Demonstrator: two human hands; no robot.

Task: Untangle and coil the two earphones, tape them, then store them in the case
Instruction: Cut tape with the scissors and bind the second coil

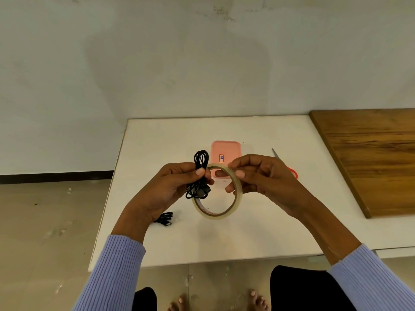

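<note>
My left hand (pixel 179 187) grips a coiled black earphone (pixel 200 161) upright above the white table (pixel 269 232), thumb across the bundle. My right hand (pixel 258 176) pinches the top of a clear tape roll (pixel 219 215), which stands on edge between both hands and touches the earphone bundle. A second black earphone (pixel 165 218) lies on the table under my left wrist, partly hidden. The pink case (pixel 225 149) sits closed on the table just behind the hands.
Scissors with red handles (pixel 289 168) lie to the right, mostly hidden by my right hand. A brown wooden board (pixel 377 158) covers the table's right side. The table's left edge drops to the floor; a wall stands behind.
</note>
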